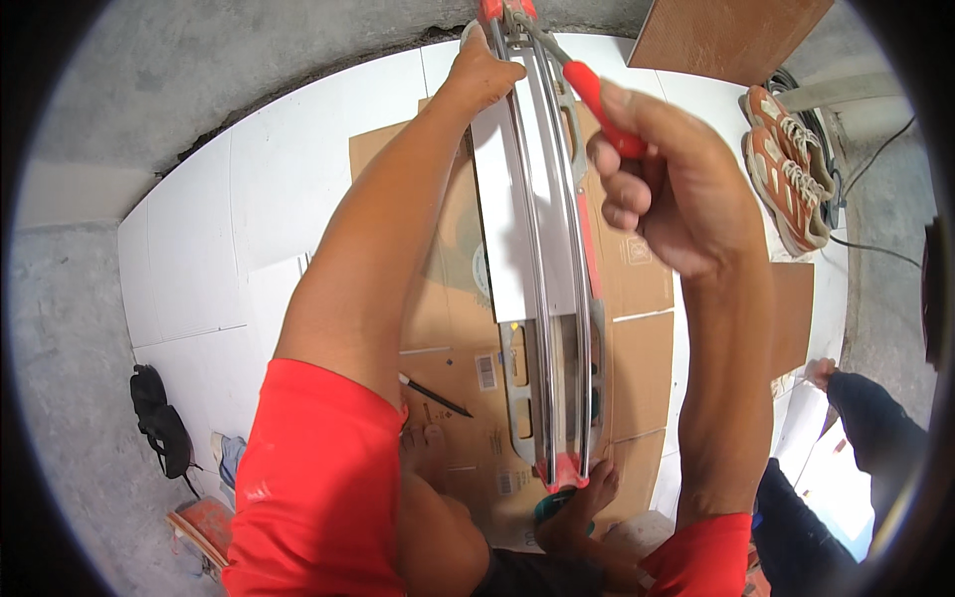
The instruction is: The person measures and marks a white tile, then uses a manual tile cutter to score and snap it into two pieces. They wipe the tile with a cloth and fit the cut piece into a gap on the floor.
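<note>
So, nearest in: a bare foot (600, 486) sits right by the red near end of the tile cutter (533, 239), which lies lengthwise on flattened cardboard (637, 388), pointing away from the person. Black pencil-like tool (438, 396) on the cardboard to its left.

White tile (504, 229) is in the cutter, under the twin metal rails, over the far part of the bed; near part uncovered. Judging by looks: stiff, thin, brittle, modest weight, glossy face probably slick. Best taken flat by both long edges, no load on corners. Cutter looks rigid and heavier; lift by the frame, not the lever.

Right arm: elbow bent, forearm up along the right side, wrist turned inward. Right hand (665, 169) is wrapped around the red handle (589, 88), thumb on top, lower fingers loosely curled. Its rod slopes to the far end.

Left arm: nearly straight, reaching out over the cardboard. Left hand (484, 78) is at the cutter's far end, thumb pointing right toward the rails; can't tell if it's gripping or just bracing.

Beyond: white floor tiles (184, 269), orange-tan shoes (781, 159) to the right, reddish-brown board (721, 40) at far right.
</note>
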Motion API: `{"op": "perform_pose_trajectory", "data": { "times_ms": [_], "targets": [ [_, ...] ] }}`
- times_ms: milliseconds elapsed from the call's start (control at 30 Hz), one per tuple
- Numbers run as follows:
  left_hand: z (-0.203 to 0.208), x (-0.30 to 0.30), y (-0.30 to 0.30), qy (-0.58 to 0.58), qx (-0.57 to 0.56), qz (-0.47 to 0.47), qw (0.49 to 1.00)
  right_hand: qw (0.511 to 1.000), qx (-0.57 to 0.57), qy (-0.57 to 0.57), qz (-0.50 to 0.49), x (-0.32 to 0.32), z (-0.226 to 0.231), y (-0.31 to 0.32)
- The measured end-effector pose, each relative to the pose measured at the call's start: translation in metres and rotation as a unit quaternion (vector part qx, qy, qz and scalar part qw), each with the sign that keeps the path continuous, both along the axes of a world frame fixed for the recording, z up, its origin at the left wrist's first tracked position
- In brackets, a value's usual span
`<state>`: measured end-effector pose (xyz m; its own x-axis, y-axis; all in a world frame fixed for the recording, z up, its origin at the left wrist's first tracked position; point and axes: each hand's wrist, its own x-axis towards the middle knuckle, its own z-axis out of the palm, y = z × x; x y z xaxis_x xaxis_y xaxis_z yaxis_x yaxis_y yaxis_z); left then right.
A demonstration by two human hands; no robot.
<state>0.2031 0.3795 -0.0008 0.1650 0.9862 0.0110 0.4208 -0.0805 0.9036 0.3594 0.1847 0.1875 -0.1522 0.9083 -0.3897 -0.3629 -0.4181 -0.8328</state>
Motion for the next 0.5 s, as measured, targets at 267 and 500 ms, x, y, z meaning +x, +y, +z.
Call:
{"op": "perform_pose_trajectory", "data": {
  "times_ms": [267, 500],
  "targets": [
    [-0.01, 0.022, -0.002, -0.064, -0.105, 0.054, 0.991, 0.999, -0.039, 0.018, 0.003, 0.002, -0.02, -0.016],
    [-0.038, 0.036, -0.008, -0.041, -0.02, 0.113, 0.993, 0.998, -0.068, 0.005, -0.006, 0.0, -0.041, -0.029]
  ]
}}
